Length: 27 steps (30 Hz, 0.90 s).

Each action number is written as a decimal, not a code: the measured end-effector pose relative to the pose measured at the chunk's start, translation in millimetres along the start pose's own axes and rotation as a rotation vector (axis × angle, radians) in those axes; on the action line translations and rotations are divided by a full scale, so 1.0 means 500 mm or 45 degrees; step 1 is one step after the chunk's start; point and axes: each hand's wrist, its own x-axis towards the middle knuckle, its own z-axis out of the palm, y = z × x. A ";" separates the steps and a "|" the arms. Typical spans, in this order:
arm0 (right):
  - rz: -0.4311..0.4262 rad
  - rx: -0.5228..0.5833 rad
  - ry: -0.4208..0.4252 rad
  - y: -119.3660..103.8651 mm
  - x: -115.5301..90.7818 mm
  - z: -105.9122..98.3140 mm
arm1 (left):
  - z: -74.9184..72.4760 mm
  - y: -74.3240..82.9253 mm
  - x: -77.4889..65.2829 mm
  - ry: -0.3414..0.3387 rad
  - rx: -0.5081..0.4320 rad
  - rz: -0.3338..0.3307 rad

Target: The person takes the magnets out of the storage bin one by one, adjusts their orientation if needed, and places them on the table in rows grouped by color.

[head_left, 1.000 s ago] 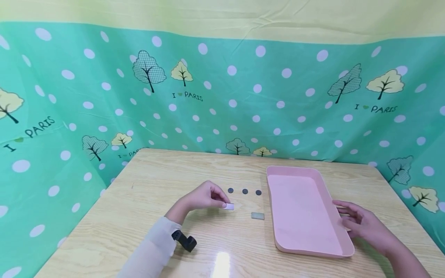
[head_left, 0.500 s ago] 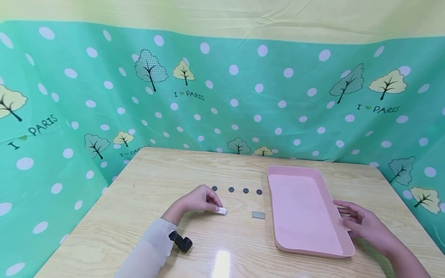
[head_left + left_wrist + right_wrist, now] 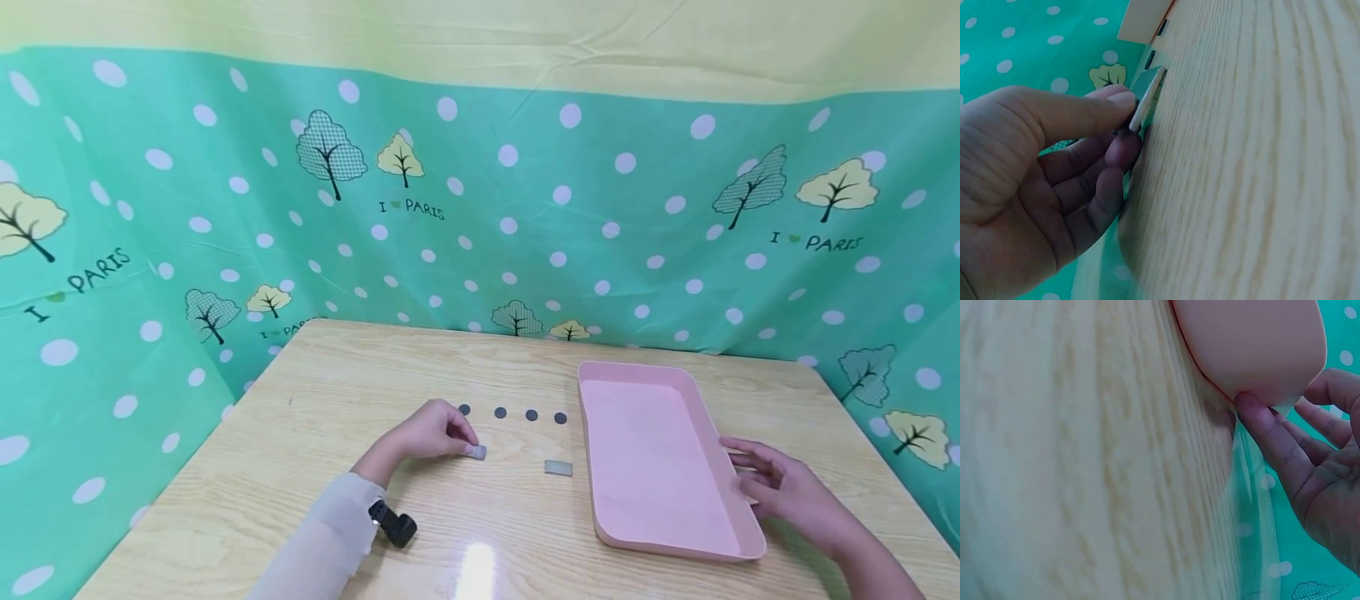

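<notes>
My left hand [image 3: 437,432] is low over the table, left of centre. Its thumb and fingers pinch a small thin rectangular plate [image 3: 477,452], grey in the head view. In the left wrist view that plate [image 3: 1147,100] is tilted on edge, close over the wood. A matching flat grey plate [image 3: 558,468] lies to its right, near the tray. Behind them several dark round discs [image 3: 500,412] lie in a row. At the right, my right hand [image 3: 783,492] touches the outer long wall of the pink tray [image 3: 600,508], fingers loosely bent; its thumb [image 3: 1263,422] presses the tray's side.
The wooden table [image 3: 375,367] carries all of this, the pink tray standing on its right half. A green dotted curtain [image 3: 480,250] with printed trees hangs behind and beside it. Light glares off the wood [image 3: 476,571] at the front.
The left hand has shifted left and slightly toward me with the plate, uncovering the leftmost disc. The plate has turned from bright to grey. The right hand and tray stay put.
</notes>
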 end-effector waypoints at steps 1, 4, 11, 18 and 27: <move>0.000 -0.001 0.000 0.000 -0.001 0.000 | 0.000 0.003 0.000 0.002 0.019 0.006; 0.002 0.006 0.003 0.000 -0.003 0.002 | 0.002 0.012 -0.002 0.005 0.075 0.021; 0.000 0.010 0.022 0.000 -0.002 0.002 | 0.006 0.021 -0.004 0.036 0.165 0.006; -0.023 -0.014 0.040 0.002 -0.004 0.008 | 0.002 0.019 -0.008 0.067 0.179 -0.006; -0.029 -0.009 0.084 -0.013 -0.006 0.012 | -0.034 0.016 -0.050 0.277 0.174 -0.044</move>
